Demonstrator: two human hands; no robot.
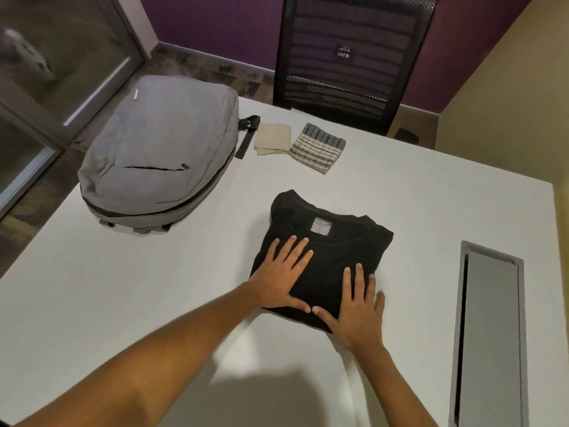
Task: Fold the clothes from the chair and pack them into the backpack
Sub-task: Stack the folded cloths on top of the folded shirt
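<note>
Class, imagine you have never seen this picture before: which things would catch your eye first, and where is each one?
First, the folded black shirt at the table's middle, with the left hand and right hand pressed flat on its near edge. Next, the grey backpack lying at the far left. Beyond the shirt lie two small folded cloths, one cream and one striped.

Bare white table (160, 303) lies open left of the folded black shirt (326, 241) and between it and the grey backpack (160, 149), while two small folded cloths (301, 143) crowd the far edge and a recessed grey hatch (489, 328) interrupts the right side.
</note>
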